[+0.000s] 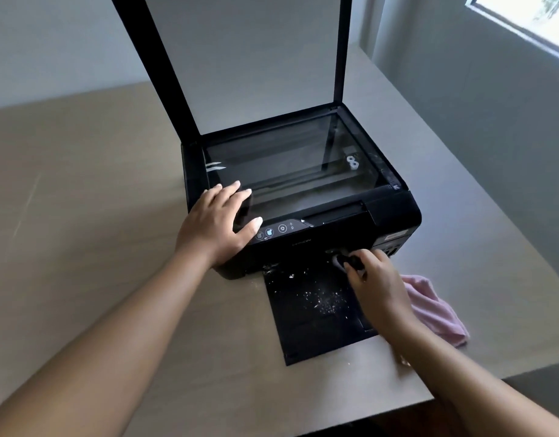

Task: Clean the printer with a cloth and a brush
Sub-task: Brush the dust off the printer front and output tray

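A black printer (394, 212) stands on a beige table (98, 247) with its scanner lid (240, 58) raised and the glass bed bare. My left hand (218, 222) rests flat on the printer's front left corner, fingers straight over the glass edge. My right hand (376, 285) grips a small black brush (350, 261) whose pale bristles touch the printer's front opening. The black output tray (309, 329) lies pulled out below, speckled with white dust and crumbs. A pink cloth (435, 310) lies crumpled on the table right of the tray, partly behind my right wrist.
The table's right edge runs close beside the cloth, and its near edge lies just below the tray. Grey walls stand behind and to the right, with a window (530, 17) at the top right. A row of lit buttons (275, 230) sits beside my left thumb.
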Tool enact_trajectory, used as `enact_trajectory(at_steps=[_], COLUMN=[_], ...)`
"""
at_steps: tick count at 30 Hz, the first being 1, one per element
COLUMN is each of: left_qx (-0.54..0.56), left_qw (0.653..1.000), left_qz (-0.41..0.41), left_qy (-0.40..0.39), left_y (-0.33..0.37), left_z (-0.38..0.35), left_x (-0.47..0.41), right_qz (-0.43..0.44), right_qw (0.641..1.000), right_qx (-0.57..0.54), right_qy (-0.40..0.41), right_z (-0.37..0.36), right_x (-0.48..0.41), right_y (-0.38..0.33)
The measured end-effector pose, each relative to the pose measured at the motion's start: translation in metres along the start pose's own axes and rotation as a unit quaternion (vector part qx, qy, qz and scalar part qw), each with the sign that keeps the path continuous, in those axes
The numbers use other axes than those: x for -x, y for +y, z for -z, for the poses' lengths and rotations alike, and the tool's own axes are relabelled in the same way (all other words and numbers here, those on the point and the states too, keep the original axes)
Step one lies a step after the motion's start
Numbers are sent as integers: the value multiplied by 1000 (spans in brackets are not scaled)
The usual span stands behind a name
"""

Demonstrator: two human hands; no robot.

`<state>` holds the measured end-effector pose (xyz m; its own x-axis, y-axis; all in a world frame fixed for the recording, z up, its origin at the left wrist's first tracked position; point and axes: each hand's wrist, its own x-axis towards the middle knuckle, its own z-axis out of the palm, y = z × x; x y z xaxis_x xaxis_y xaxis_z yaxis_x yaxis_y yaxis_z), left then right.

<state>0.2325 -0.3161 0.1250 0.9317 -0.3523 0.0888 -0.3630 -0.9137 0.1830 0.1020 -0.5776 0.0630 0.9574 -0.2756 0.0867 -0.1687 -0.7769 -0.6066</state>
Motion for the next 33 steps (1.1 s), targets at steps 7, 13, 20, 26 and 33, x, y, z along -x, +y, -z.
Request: enact_trajectory(at_steps=[7,13,20,26,33], left_qx=[1,6,4,6,0], left_qw=[1000,1000,1000,1000,1000], left_qz=[6,-1,-15,-20,-23], left_qy=[14,10,13,17,20], left_y=[0,-3,-3,-5,-4], left_z=[-3,-5,-6,-6,-6], left_x=[-3,-4,-5,-5,-6], right_qz=[49,48,-48,-48,7], right_qw=[998,998,999,999,999], right_qx=[46,18,5,-19,4], right_qy=[-9,-32,21,13,-43], right_z=[-8,-18,-25,-39,-46], right_x=[-17,-13,-16,-7,-1], right_y=[-3,-12,-24,-38,-57])
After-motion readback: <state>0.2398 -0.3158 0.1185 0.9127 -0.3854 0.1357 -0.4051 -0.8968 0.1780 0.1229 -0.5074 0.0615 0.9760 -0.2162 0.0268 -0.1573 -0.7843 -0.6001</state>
